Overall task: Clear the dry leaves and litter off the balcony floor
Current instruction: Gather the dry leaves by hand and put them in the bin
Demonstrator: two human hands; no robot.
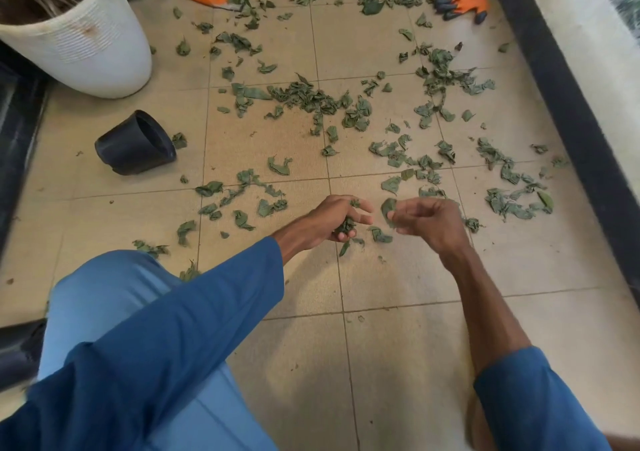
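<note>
Left hand [334, 218] curled round a clump of dry leaves [344, 226], right hand [429, 220] pinching one leaf [388, 209], tiled floor [398, 312] littered.

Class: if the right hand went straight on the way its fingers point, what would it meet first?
The right hand, pinching a flat green leaf, would probably meet the left hand gripping a clump of crumpled dry leaves; depth unclear.

Curled grey-green leaves [304, 98] scattered over the tiled floor [398, 346], a bunch in the left hand [330, 218], one pinched in the right hand [433, 223]
</note>
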